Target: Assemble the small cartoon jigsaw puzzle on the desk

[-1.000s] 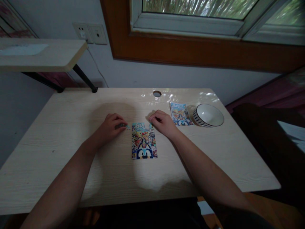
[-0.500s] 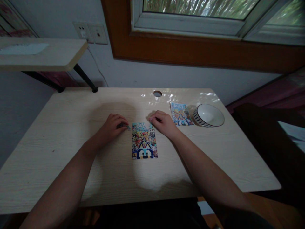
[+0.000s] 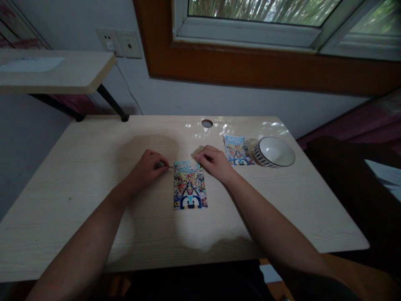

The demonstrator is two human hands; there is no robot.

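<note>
A colourful picture (image 3: 190, 186) with a blue cartoon dog at its bottom lies flat on the pale table. Just left of its top corner, my left hand (image 3: 154, 164) pinches a small thin piece, seen nearly edge-on. My right hand (image 3: 213, 162) rests at the picture's top right corner, fingers pressed together; whatever they may hold is hidden. Farther right lies a matching printed sheet (image 3: 238, 150). Beside that sheet stands a white bowl (image 3: 275, 151) with dark stripes outside.
A raised shelf (image 3: 56, 79) on black legs stands at the back left of the table (image 3: 78, 217). The table has a round cable hole (image 3: 207, 123) near its back edge. Behind are a wall with sockets (image 3: 119, 43) and a window.
The small piece in my left hand has tilted from showing its face to nearly edge-on, its tip now close to the picture's left edge. My right hand has barely moved.
</note>
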